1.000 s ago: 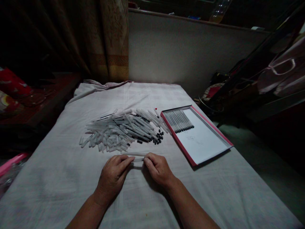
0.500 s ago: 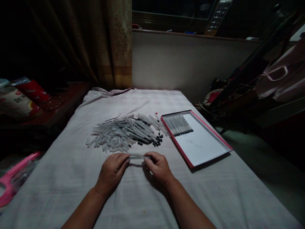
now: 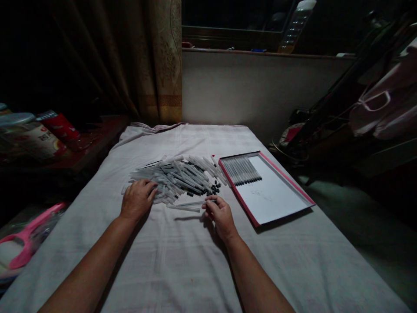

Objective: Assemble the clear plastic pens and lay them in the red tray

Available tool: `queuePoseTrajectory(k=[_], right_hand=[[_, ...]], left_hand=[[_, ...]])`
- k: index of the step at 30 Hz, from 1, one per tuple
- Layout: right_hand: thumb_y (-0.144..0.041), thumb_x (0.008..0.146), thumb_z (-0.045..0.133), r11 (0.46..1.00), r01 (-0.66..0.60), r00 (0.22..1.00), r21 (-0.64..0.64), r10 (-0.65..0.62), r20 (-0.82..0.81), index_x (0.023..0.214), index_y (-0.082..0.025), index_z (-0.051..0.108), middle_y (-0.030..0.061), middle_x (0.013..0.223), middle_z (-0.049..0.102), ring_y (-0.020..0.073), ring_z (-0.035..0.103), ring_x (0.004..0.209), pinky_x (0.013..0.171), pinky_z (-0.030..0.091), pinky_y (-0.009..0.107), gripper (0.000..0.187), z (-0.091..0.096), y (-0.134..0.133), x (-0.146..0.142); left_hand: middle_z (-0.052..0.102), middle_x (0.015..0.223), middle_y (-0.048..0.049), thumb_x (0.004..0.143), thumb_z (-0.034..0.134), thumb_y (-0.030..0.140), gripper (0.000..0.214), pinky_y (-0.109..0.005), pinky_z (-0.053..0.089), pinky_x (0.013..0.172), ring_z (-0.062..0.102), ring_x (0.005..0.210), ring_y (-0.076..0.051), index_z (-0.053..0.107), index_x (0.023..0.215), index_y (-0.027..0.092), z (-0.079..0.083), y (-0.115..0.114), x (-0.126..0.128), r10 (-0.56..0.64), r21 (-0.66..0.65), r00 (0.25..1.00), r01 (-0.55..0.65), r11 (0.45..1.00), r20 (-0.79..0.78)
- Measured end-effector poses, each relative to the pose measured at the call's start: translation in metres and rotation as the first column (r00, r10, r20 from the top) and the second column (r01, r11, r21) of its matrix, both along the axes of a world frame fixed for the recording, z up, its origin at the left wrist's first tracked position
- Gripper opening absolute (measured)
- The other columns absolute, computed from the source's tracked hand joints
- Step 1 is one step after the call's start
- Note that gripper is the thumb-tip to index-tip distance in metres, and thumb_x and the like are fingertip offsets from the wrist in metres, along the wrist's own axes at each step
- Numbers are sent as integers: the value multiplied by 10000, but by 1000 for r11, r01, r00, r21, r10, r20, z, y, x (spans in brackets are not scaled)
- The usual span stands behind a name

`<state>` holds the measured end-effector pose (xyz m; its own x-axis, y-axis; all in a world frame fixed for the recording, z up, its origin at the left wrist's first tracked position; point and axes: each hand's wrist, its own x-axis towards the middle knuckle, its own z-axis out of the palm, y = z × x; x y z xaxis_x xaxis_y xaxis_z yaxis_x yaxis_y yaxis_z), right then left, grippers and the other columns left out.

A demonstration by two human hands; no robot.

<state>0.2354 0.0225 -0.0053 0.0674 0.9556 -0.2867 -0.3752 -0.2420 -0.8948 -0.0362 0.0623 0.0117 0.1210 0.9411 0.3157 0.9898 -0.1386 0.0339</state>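
A slim translucent pen [image 3: 192, 203] points left from my right hand [image 3: 220, 217], its near end pinched between thumb and fingertips. Just below it, a clear pen barrel [image 3: 184, 209] lies on the cloth, apart from my fingers. My left hand [image 3: 138, 199] rests at the left side of the heap, its fingers curled down onto the whitish pen caps [image 3: 163, 191]; the fingertips are partly hidden, so what they hold cannot be made out. Behind the hands spreads a pile of pen barrels [image 3: 185, 174]. Small black plugs [image 3: 215, 188] cluster at the pile's right end.
A shallow red-edged box lid [image 3: 243, 204] sits to the right, with a row of pens [image 3: 243, 170] along its upper left. Pale cloth [image 3: 169, 261] covers the table. Beyond the left edge are a pink-handled item [image 3: 26, 237] and a jar [image 3: 35, 137].
My left hand has let go of the pen and moved up and left onto the caps. My right hand keeps the pen, slightly higher. A barrel now lies on the cloth below it.
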Motion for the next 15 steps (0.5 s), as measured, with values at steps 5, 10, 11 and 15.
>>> queuePoseTrajectory(k=[5, 10, 11, 15], right_hand=[[-431, 572, 772, 1000, 5, 1000, 9, -5, -20, 795, -175, 614, 1, 603, 676, 66, 497, 420, 380, 345, 152, 374, -2, 2, 0], [-397, 594, 757, 999, 47, 996, -6, -47, -73, 795, -183, 610, -18, 599, 657, 60, 493, 415, 368, 332, 142, 328, -1, 1, 3], [-389, 593, 755, 999, 52, 995, -13, -53, -81, 791, -185, 608, -27, 583, 645, 58, 487, 412, 368, 333, 141, 319, 0, 1, 4], [-371, 577, 741, 998, 59, 995, -32, -61, -81, 768, -189, 606, -50, 530, 605, 52, 457, 399, 370, 330, 139, 296, 3, -1, 4]], left_hand=[[721, 1036, -124, 883, 526, 310, 205, -443, 473, 900, 635, 1024, -312, 680, 970, 208, 9, -2, 0, -27, -26, 999, 28, 999, 47], [748, 1024, -76, 909, 495, 468, 339, -377, 539, 874, 687, 944, -252, 692, 1033, 221, 1, -41, 18, -80, -44, 857, 119, 992, 509], [748, 1066, -75, 917, 486, 481, 370, -362, 550, 863, 692, 952, -241, 697, 1076, 221, -3, -50, 25, -57, -63, 790, 120, 991, 610], [741, 1098, -77, 904, 523, 452, 355, -354, 551, 922, 690, 1011, -221, 723, 1081, 219, -20, -76, 49, -25, -87, 581, 164, 983, 814]])
